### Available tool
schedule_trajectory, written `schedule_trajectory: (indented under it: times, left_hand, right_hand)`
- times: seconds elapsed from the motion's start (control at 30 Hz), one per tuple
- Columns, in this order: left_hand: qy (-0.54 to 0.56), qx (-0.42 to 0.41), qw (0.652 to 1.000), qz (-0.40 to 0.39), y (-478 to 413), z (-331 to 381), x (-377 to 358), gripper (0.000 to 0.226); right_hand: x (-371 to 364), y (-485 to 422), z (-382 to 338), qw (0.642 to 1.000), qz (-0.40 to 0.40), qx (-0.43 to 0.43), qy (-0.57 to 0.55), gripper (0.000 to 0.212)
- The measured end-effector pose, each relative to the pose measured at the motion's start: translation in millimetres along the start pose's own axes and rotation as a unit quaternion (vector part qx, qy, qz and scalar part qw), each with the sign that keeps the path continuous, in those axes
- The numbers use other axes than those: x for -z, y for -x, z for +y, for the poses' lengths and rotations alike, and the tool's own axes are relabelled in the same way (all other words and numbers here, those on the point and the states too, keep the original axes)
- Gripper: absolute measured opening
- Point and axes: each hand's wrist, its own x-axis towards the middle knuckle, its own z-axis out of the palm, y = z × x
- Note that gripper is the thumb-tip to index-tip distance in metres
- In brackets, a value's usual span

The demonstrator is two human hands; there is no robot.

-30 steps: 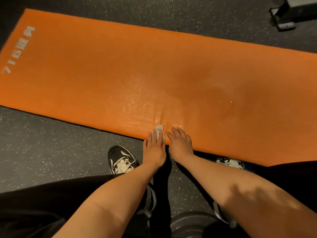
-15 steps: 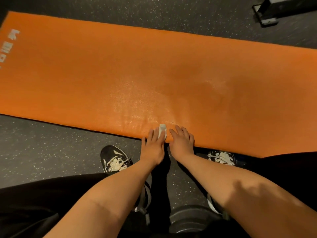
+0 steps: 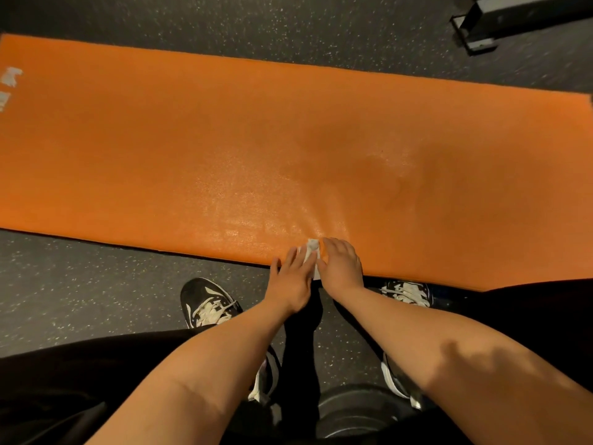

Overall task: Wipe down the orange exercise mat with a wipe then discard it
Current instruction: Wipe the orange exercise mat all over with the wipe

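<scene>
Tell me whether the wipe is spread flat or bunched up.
Bunched up: the wipe is a small crumpled wad between the left hand and right hand.

A gym: speckled rubber floor (image 3: 96, 284), orange exercise mat (image 3: 224, 139), weight plate (image 3: 353, 409), equipment base (image 3: 500, 24).

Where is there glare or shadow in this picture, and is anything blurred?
Head view: wet-looking glare on the orange mat just beyond the wipe; a dark shadow crosses the right forearm; the white print at the left edge looks smeared.

Pale lettering (image 3: 11, 77) on the orange mat's (image 3: 224, 139) left end, cropped by the frame; I can't read it.
</scene>
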Motion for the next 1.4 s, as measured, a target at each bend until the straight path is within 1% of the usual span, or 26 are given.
schedule_trajectory:
  times: [0.03,0.13,0.17,0.23,0.3,0.33,0.4,0.43,0.5,0.57,0.6,0.67,0.7,0.73,0.8,0.9,0.93,1.0,1.07,1.1,1.13,1.27,1.33,1.4]
  left_hand:
    - [-0.007,0.012,1.0,0.005,-1,-8,4,0.059]
    - [0.026,0.125,0.991,0.047,-3,-29,17,0.055]
    - [0.038,0.142,0.988,0.054,-3,-30,19,0.054]
    - [0.06,0.112,0.991,0.034,-2,-24,19,0.058]
    - [0.106,0.05,0.993,0.02,-5,-13,14,0.065]
    - [0.14,0.035,0.989,0.026,-6,-7,13,0.068]
    - [0.208,0.051,0.975,0.055,-13,-4,18,0.07]
    - [0.222,0.06,0.971,0.071,-16,-5,21,0.069]
    - [0.227,0.049,0.968,0.096,-21,-10,29,0.066]
    - [0.242,0.036,0.962,0.121,-25,-16,37,0.061]
    - [0.243,0.044,0.958,0.143,-27,-17,40,0.058]
    - [0.215,0.092,0.951,0.2,-32,-19,43,0.049]
    - [0.201,0.12,0.948,0.215,-34,-20,43,0.046]
    - [0.193,0.137,0.948,0.213,-36,-23,43,0.043]
    - [0.191,0.143,0.957,0.168,-39,-32,39,0.044]
    - [0.191,0.125,0.968,0.106,-38,-44,34,0.056]
    - [0.183,0.115,0.972,0.092,-35,-46,32,0.061]
    - [0.145,0.086,0.983,0.071,-28,-49,26,0.069]
    - [0.112,0.06,0.989,0.076,-25,-52,22,0.071]
    - [0.109,0.056,0.989,0.08,-24,-53,21,0.072]
    - [0.109,0.054,0.989,0.079,-24,-53,21,0.072]
    - [0.084,0.034,0.994,0.055,-23,-57,17,0.086]
    - [0.075,0.026,0.994,0.075,-22,-58,15,0.083]
    - [0.079,0.037,0.991,0.099,-20,-54,15,0.073]
  right_hand:
    - [0,-1,-1,1.0,-0.001,0.001,0.007,0.053]
    - [0,-3,-4,1.0,-0.007,0.001,0.026,0.052]
    - [0,-4,-6,0.999,-0.008,0.005,0.034,0.052]
    - [-1,-5,-9,0.999,-0.006,0.019,0.041,0.049]
    - [-2,-6,-12,0.999,0.014,0.032,0.015,0.041]
    - [-3,-6,-13,0.999,0.024,0.035,-0.003,0.037]
    - [-4,-7,-15,0.998,0.036,0.04,-0.036,0.033]
    - [-5,-8,-17,0.997,0.034,0.049,-0.049,0.035]
    - [-5,-10,-21,0.995,0.02,0.08,-0.056,0.042]
    - [-9,-15,-26,0.992,0.015,0.12,-0.028,0.043]
    - [-13,-17,-27,0.99,0.011,0.138,-0.008,0.044]
    - [-22,-22,-29,0.985,-0.004,0.169,0.025,0.051]
    - [-25,-25,-30,0.983,-0.014,0.178,0.041,0.056]
    - [-26,-28,-30,0.981,-0.023,0.183,0.058,0.06]
    - [-23,-38,-26,0.977,-0.047,0.186,0.097,0.067]
    - [-11,-54,-18,0.969,-0.066,0.184,0.149,0.078]
    - [-7,-60,-17,0.973,-0.059,0.166,0.147,0.08]
    - [0,-75,-18,0.987,-0.026,0.099,0.124,0.079]
    - [3,-87,-24,0.993,-0.008,0.046,0.111,0.075]
    - [3,-88,-27,0.993,-0.013,0.043,0.113,0.073]
    - [0,-85,-30,0.991,-0.025,0.058,0.119,0.07]
    - [-17,-57,-28,0.97,-0.091,0.171,0.149,0.066]
    - [-16,-55,-19,0.961,-0.098,0.199,0.163,0.058]
    - [-7,-58,-13,0.961,-0.082,0.191,0.18,0.054]
